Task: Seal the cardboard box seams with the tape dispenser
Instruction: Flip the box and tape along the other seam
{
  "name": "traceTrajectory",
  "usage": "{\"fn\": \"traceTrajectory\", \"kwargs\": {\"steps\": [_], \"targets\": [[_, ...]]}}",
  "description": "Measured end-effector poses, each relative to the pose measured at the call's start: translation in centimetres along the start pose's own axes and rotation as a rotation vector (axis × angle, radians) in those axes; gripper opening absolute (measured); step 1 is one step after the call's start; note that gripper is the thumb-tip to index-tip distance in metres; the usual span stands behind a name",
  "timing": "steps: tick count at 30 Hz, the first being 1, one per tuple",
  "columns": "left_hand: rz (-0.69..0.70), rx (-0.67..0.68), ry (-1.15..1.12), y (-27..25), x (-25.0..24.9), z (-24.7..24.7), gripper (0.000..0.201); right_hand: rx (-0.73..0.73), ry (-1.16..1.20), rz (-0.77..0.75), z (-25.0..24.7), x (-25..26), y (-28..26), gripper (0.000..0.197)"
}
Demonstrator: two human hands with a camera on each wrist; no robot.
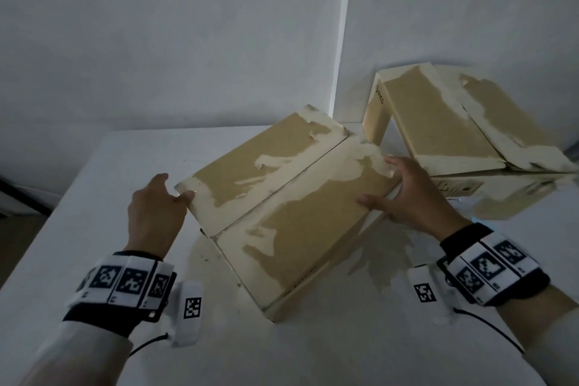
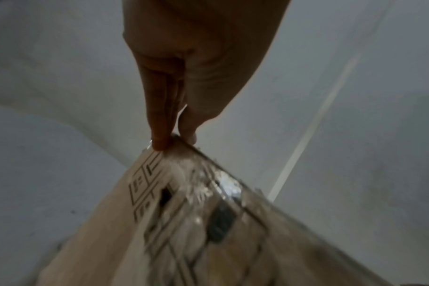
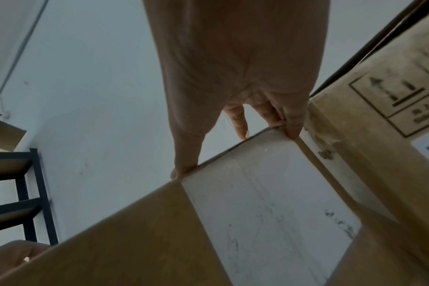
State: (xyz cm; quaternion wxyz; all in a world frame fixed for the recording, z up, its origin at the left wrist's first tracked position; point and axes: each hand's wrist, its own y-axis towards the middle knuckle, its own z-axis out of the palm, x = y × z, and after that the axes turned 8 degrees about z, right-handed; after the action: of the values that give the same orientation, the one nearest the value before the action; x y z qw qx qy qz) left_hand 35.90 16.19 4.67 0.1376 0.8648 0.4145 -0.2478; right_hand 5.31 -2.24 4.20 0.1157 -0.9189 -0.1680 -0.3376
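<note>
Cardboard box [image 1: 282, 207], centre frame on the white table [image 1: 109, 166]: left hand [image 1: 153, 213] pinches its left corner, right hand [image 1: 404, 194] clasps its right edge. Probably light, stiff; edges grip best. Second box [image 1: 438, 122] beyond, upper right.

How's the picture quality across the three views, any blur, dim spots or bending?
Head view: dim, wide-angle bending at the wall edge, the near cardboard box fairly sharp. Left wrist view: left hand dark, box smeared by blur, small glints on old tape. Right wrist view: right hand soft, box side mildly blurred.
</note>
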Motion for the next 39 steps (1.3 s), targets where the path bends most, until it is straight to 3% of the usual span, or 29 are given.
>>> {"fn": "traceTrajectory", "kwargs": {"steps": [3, 5, 9, 12, 21, 26, 29, 34, 39], "targets": [[0.09, 0.082, 0.233, 0.4, -1.0, -1.4, 0.047, 0.014, 0.047, 0.008, -0.2, -0.1, -0.2, 0.09], [0.198, 0.069, 0.352, 1.0, -2.8, -2.4, 0.039, 0.037, 0.071, 0.021, -0.2, -0.2, -0.1, 0.089], [0.424, 0.192, 0.382, 2.3, -6.6, -2.1, 0.041, 0.129, 0.082, -0.014, -0.2, -0.3, 0.2, 0.089], [0.496, 0.311, 0.44, 2.9, -8.3, -1.4, 0.047, 0.21, 0.046, -0.038, -0.8, -0.2, 0.1, 0.093], [0.517, 0.695, 0.488, 4.4, -11.7, -1.8, 0.069, 0.237, 0.103, -0.023, -2.5, -1.0, -0.5, 0.113], [0.445, 0.696, 0.485, 4.6, -10.8, -0.4, 0.087, 0.226, 0.126, 0.011, -2.0, -0.7, -0.2, 0.092], [0.433, 0.717, 0.615, 4.6, -10.5, -0.1, 0.077, 0.17, 0.116, 0.015, -1.1, -0.7, -0.9, 0.08], [0.448, 0.767, 0.584, 3.7, -10.2, 0.0, 0.068, 0.157, 0.077, 0.125, 0.0, 0.0, -0.5, 0.07], [0.505, 0.883, 0.475, 0.5, -9.5, 1.0, 0.051, 0.108, -0.063, 0.098, -1.0, 0.0, 0.5, 0.052]]}}
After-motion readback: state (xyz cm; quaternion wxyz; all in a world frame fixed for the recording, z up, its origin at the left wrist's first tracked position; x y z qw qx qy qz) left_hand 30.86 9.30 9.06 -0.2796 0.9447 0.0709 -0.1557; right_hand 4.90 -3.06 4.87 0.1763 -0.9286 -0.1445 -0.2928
